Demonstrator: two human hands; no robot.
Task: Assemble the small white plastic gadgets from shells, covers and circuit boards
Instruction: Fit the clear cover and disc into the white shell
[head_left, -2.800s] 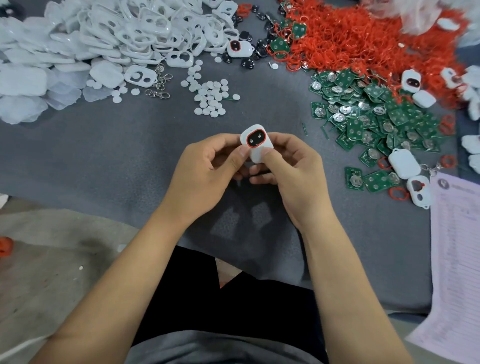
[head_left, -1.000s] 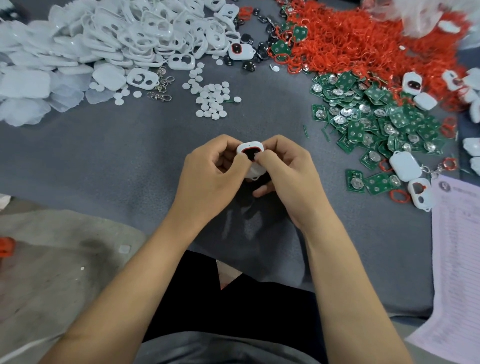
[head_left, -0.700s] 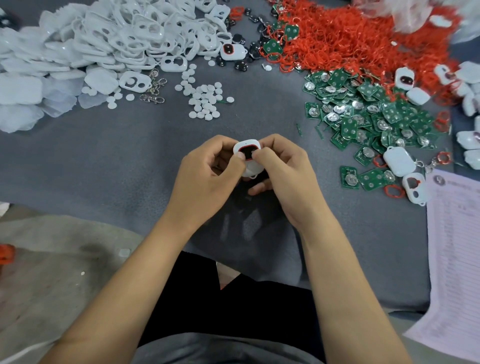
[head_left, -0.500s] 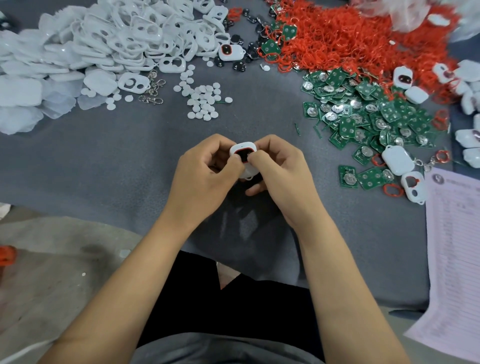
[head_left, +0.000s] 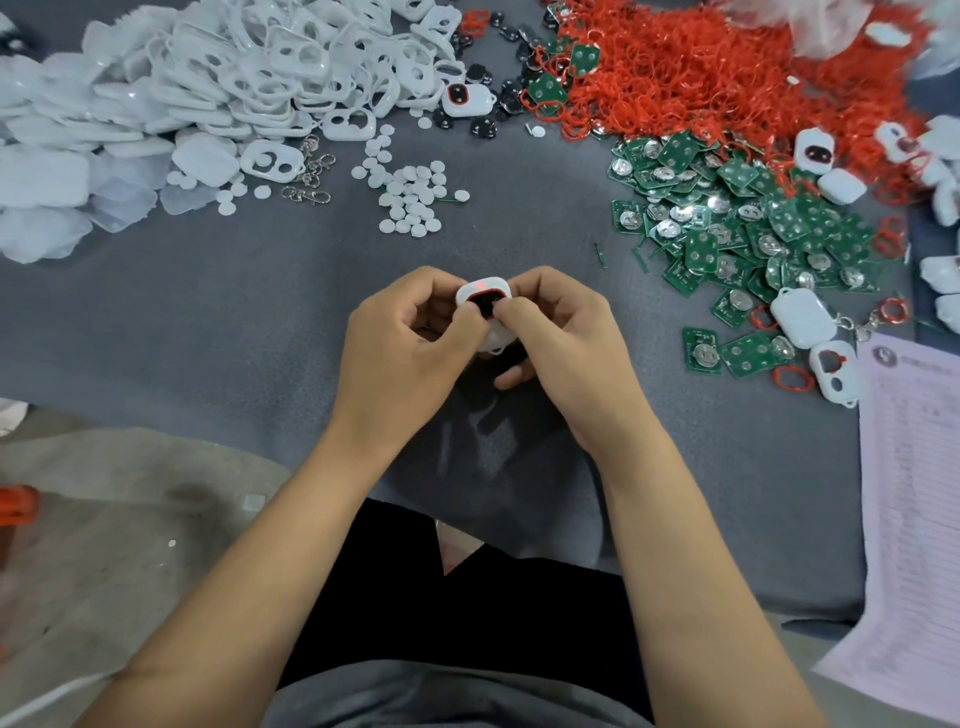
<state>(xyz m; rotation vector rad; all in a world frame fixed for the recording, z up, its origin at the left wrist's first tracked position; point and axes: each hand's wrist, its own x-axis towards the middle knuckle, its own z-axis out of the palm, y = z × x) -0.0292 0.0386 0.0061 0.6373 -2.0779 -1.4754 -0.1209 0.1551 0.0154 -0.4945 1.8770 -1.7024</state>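
Two hands meet over the grey cloth (head_left: 218, 312), and between them is one small white gadget (head_left: 480, 289) with a red ring around its dark front window. It is held a little above the cloth, in the middle of the view, near the person's body.

I judge the gadget to be very light and stiff, made of thin hard plastic with a smooth surface, so it can slip or twist if pressed at only one corner. The shell halves probably close by small clips, and these could break under rough force. The best place to hold it is at the long side edges, with the thumbs free to press on the front face.

The left hand (head_left: 402, 345) has its fingers curled around the left side of the gadget, and its thumb (head_left: 467, 314) lies on the front, near the dark window. The right hand (head_left: 563, 335) grips the right side in the same way, its thumb tip touching the window from the other side. Both grips are closed tightly on the gadget and neither hand is spread. A small red glow shows at the top edge of the gadget, but I cannot tell if it is a lamp or only the ring.

Green circuit boards (head_left: 727, 228) lie well apart to the right, and white covers (head_left: 270, 67) are piled far to the upper left.
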